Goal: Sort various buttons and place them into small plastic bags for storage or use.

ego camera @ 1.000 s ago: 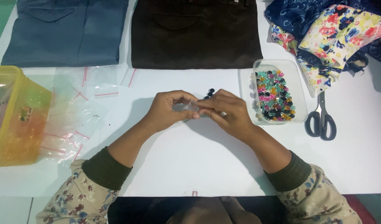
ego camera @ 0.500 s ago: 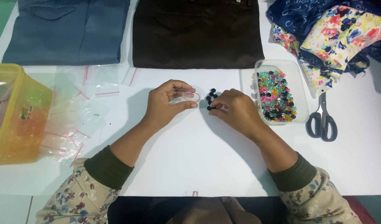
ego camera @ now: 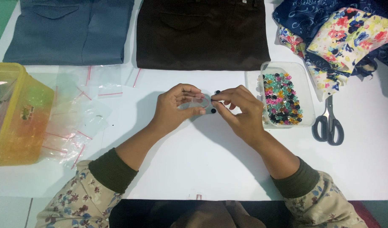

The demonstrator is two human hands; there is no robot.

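At the centre of the frame our left hand (ego camera: 177, 107) pinches a small clear bag (ego camera: 197, 101), fingers curled round its open mouth. Our right hand (ego camera: 238, 110) meets it, thumb and forefinger closed on a dark bead at the bag's edge; another dark bead (ego camera: 213, 111) lies just below. The clear tray (ego camera: 306, 90) of coloured beads sits right of us, scissors (ego camera: 328, 124) beyond it.

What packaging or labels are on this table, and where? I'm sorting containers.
Small clear bag: held in the left hand, red strip.
Loose clear bags: left, flat, red strips.
Clear tray: right, rectangular, holds coloured beads.
Yellow box: far left, translucent, small sticker.
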